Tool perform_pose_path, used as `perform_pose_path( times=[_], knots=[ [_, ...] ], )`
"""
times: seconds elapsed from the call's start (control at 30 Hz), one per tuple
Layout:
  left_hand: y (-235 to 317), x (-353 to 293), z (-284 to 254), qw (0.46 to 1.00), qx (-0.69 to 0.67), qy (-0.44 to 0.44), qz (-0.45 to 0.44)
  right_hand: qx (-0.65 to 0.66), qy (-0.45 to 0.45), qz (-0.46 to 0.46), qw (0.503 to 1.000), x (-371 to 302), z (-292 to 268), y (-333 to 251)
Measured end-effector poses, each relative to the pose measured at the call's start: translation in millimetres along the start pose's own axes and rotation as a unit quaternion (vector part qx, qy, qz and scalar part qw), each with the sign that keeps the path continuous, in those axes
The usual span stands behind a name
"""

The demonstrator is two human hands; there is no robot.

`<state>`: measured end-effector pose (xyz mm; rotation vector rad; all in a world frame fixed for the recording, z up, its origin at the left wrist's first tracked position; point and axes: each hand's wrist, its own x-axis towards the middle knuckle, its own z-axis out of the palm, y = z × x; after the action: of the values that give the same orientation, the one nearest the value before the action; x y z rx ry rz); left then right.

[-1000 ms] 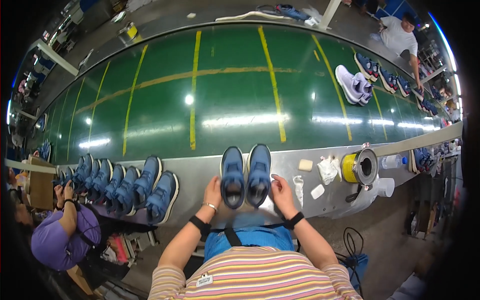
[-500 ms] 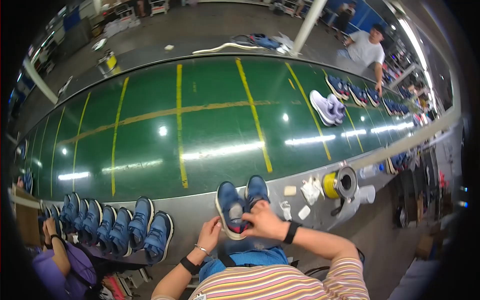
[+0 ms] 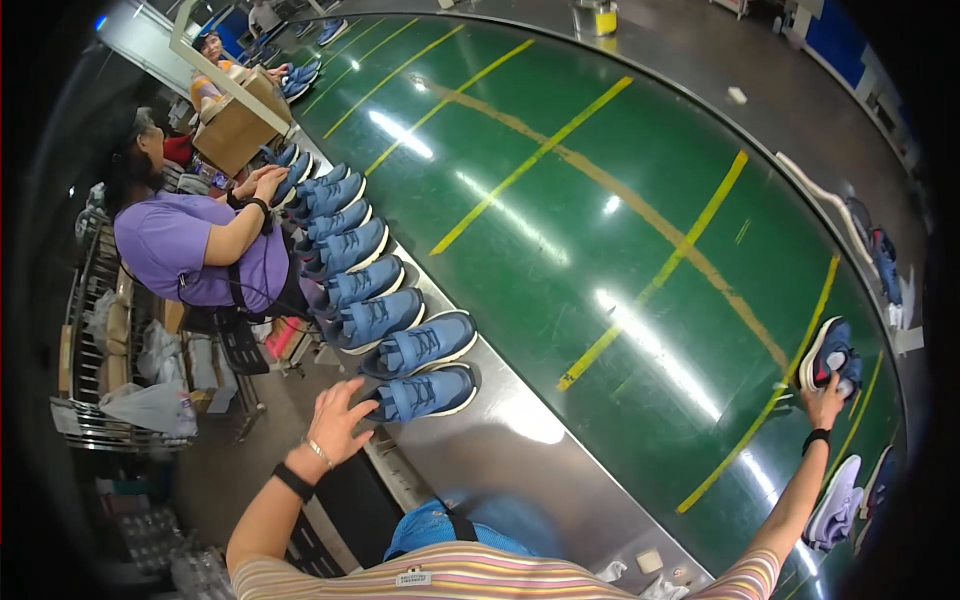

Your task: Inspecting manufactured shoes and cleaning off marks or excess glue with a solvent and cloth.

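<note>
At the far right, my right hand (image 3: 824,402) grips a pair of dark blue sneakers (image 3: 827,350) by the heel end, over the green belt (image 3: 560,215). Whether the soles rest on the belt I cannot tell. My left hand (image 3: 338,420) is open, its fingers spread, beside the heel of the nearest blue sneaker (image 3: 425,393) in a row. Its fingertips are close to that heel; contact is unclear. The row of laced blue sneakers (image 3: 350,245) stands along the metal ledge (image 3: 500,430), toes toward the belt.
A co-worker in a purple shirt (image 3: 215,240) has hands at the row's far end. A cardboard box (image 3: 240,125) stands beyond. Lavender sneakers (image 3: 835,503) sit on the belt below my right hand. Left of the ledge is a wire rack (image 3: 95,430) with bagged goods.
My view has turned left. My right hand has carried the sneaker pair from the metal ledge out over the belt. The left hand has moved away from that pair to the row.
</note>
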<state>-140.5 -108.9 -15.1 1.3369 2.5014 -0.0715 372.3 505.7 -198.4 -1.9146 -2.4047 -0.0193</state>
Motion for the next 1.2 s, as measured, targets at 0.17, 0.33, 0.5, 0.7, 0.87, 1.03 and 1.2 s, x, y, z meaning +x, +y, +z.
perform_pose_path(
  times=[0.17,0.33,0.5,0.7,0.87,1.03,1.2],
  knots=[
    [-38,46,30,0.952,0.195,-0.181,0.15,0.137,0.11,-0.163,0.971,-75,-102,-95],
    [-39,41,23,0.944,0.138,-0.122,0.274,0.317,0.042,-0.126,0.939,-254,-160,-131],
    [55,4,31,0.959,-0.012,0.014,0.281,0.352,-0.156,0.057,0.921,-443,-171,-143],
    [156,-35,79,0.929,-0.084,-0.015,0.359,0.263,-0.029,0.1,0.959,-504,-70,-124],
    [164,-50,91,0.895,-0.054,-0.037,0.441,0.263,0.045,0.082,0.96,-487,-115,-162],
    [135,-27,96,0.916,-0.347,-0.059,0.191,0.59,-0.186,0.254,0.744,-516,-111,-245],
    [135,30,149,0.944,-0.292,-0.124,0.094,0.563,-0.064,0.253,0.784,-505,-55,-288]
  ],
)
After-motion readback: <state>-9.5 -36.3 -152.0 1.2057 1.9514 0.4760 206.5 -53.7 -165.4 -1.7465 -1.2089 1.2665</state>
